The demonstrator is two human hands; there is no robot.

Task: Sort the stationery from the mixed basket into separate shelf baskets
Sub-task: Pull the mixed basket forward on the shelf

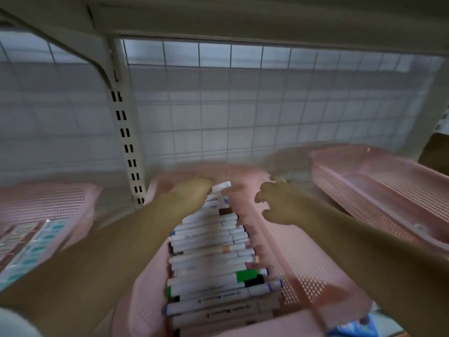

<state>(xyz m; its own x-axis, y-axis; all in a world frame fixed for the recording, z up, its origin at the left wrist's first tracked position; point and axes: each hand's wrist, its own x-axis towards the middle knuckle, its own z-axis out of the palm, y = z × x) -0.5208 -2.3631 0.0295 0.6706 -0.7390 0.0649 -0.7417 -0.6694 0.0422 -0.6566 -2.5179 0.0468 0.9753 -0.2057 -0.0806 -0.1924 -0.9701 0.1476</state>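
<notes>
Markers [211,251] in middle basket [298,254], right basket [359,188] beside

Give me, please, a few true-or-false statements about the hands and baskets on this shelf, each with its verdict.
1. The markers lie side by side in a row in the middle basket. True.
2. The right hand holds a marker. False: it holds nothing and hovers over the bare side of that basket.
3. The left hand is at the far end of the marker row. True.
4. The right basket is full of markers. False: no markers show in it.
5. The left basket holds loose markers. False: it holds flat packs.
</notes>
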